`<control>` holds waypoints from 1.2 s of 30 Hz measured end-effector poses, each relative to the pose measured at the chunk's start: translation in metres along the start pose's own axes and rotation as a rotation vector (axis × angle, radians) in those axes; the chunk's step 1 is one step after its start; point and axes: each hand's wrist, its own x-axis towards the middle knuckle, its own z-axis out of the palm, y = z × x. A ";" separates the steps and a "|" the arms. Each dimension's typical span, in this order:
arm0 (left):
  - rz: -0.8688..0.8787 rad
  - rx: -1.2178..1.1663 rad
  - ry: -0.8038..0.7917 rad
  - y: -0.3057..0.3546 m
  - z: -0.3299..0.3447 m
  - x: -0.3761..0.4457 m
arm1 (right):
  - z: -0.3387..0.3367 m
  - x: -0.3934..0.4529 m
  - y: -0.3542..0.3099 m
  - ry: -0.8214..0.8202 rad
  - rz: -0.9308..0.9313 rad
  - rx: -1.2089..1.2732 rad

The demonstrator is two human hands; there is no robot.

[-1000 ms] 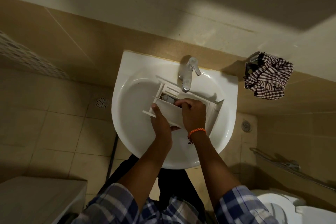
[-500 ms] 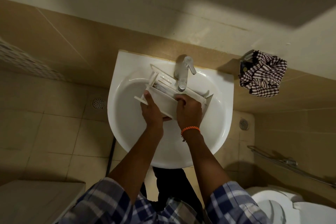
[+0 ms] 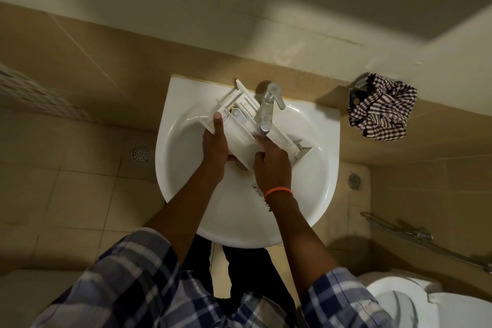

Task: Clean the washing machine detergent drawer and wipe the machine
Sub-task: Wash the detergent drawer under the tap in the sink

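The detergent drawer (image 3: 241,125) is gripped from both sides over the sink (image 3: 186,189): the left hand (image 3: 215,150) is wrapped along its left wall, with one finger stretched up toward the far corner, while the right hand (image 3: 271,165) is closed on the near right edge, an orange wristband (image 3: 278,191) showing at the wrist. The drawer is held tilted, open side up and far end lifted toward the back rim, so that its compartments are brought under the spout of the faucet (image 3: 267,110); a two-handed hold is judged to be used because the piece is long and awkward, and likely slippery when wet. Inside the drawer, dividing walls and a pale insert with a rounded cap can be made out (whether any residue or water lies in the compartments cannot be told at this sharpness). No running stream can be seen from the spout, though one may be hidden behind it. The sink bowl itself is seen to hold only the drawer and the hands above its drain. Further out, a checked cloth (image 3: 383,106) is hung bunched on a wall bracket to the right, probably kept within reach for the wiping still to be done, and a toilet (image 3: 415,298) is glimpsed at the lower right.
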 end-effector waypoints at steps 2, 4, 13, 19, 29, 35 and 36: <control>0.005 0.001 0.005 -0.003 0.002 -0.001 | -0.003 -0.002 -0.002 0.070 0.058 -0.117; 0.010 -0.004 0.007 -0.005 0.005 -0.004 | 0.004 -0.003 -0.012 0.075 0.066 -0.179; 0.022 -0.008 -0.002 -0.009 0.005 0.000 | 0.009 -0.009 0.000 0.021 -0.041 -0.120; 0.028 -0.067 0.025 -0.014 0.012 -0.010 | 0.028 -0.001 -0.029 0.086 0.004 -0.139; 0.038 -0.041 -0.004 -0.013 0.000 -0.009 | 0.017 -0.022 -0.006 0.040 -0.269 -0.111; 0.095 0.040 -0.057 -0.013 -0.002 -0.012 | 0.023 0.018 -0.018 -0.149 -0.414 0.021; 0.089 0.035 -0.064 -0.011 -0.002 -0.009 | 0.022 0.021 -0.019 -0.152 -0.432 0.015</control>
